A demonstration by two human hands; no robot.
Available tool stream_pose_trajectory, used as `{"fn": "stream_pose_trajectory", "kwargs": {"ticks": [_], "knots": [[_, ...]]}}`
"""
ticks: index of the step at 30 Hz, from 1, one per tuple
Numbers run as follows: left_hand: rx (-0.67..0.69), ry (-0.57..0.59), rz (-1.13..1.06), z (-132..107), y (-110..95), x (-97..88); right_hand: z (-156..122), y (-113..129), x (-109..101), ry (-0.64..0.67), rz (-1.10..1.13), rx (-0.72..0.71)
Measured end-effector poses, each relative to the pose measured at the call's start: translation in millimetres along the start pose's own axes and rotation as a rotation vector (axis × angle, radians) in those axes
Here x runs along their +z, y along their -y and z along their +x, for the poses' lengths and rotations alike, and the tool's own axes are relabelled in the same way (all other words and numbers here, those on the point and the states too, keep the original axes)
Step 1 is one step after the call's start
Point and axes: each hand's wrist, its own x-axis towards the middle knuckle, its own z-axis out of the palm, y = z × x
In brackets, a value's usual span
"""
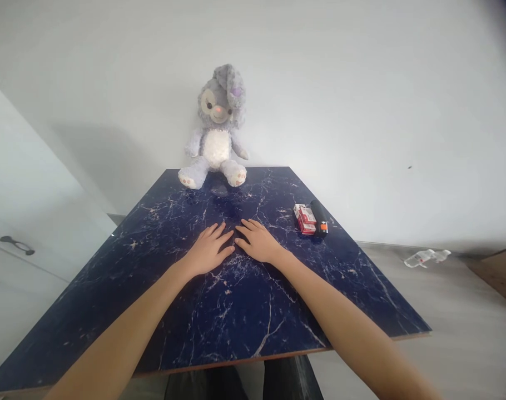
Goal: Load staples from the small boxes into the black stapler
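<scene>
My left hand point(208, 251) lies flat on the dark blue marbled table point(232, 316), fingers spread and holding nothing. Beside it, my right hand point(258, 241) also rests palm down with its fingers apart. The two thumbs point toward each other with a small gap between them. At the table's far edge sits a grey plush toy point(217, 147) with a white belly and long ears, upright near the wall. To the right of my right hand are small red and white boxes point(305, 218), one on top of another. A black cylinder point(318, 218) with an orange mark lies next to them.
A white cabinet point(36, 183) with a dark handle point(17, 245) stands at the left. A pale wall point(361, 111) rises behind the table. On the floor at the right lie clear plastic bottles point(426, 257) and a brown cardboard box point(497, 272).
</scene>
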Motion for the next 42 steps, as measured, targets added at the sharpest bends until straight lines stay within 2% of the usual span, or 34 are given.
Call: {"fn": "stream_pose_trajectory", "kwargs": {"ticks": [7,11,13,15,17,20,24,26,28,31,36,39,42], "knots": [[0.013,-0.022,-0.016,0.0,3.1,3.0,-1.0,-0.7,3.2,-0.011,0.013,0.004],[0.007,-0.065,-0.016,0.5,-2.7,-2.8,0.0,2.4,0.0,-0.040,-0.006,-0.024],[0.008,-0.122,-0.060,0.1,-7.2,-10.5,1.2,0.6,-11.4,-0.169,-0.061,-0.023],[-0.028,-0.204,-0.151,-1.2,-11.3,-19.3,0.9,-8.7,-29.4,-0.408,-0.144,0.074],[-0.087,-0.292,-0.229,-2.9,-14.5,-26.2,-2.9,-27.5,-49.1,-0.664,-0.208,0.308],[-0.117,-0.359,-0.263,-4.5,-18.5,-29.2,-15.9,-67.9,-70.5,-0.849,-0.258,0.669],[-0.083,-0.312,-0.277,-3.7,-22.7,-25.9,-34.6,-117.6,-78.1,-0.766,-0.152,0.957],[-0.083,-0.310,-0.282,-3.2,-23.1,-25.4,-39.8,-132.2,-79.4,-0.664,-0.047,1.051],[-0.086,-0.319,-0.291,-3.0,-22.2,-25.9,-41.8,-139.6,-82.5,-0.510,0.024,1.081],[-0.087,-0.332,-0.300,-3.0,-19.8,-26.6,-39.1,-139.0,-88.7,-0.328,0.057,1.029],[-0.099,-0.345,-0.289,-1.5,-14.1,-22.6,-14.1,-109.7,-80.3,-0.194,0.146,0.892],[-0.135,-0.377,-0.283,1.3,-7.0,-19.7,13.8,-74.9,-60.9,-0.154,0.209,0.759],[-0.220,-0.404,-0.229,4.3,4.4,-19.8,47.2,-29.7,-35.9,-0.105,0.295,0.679]]}}
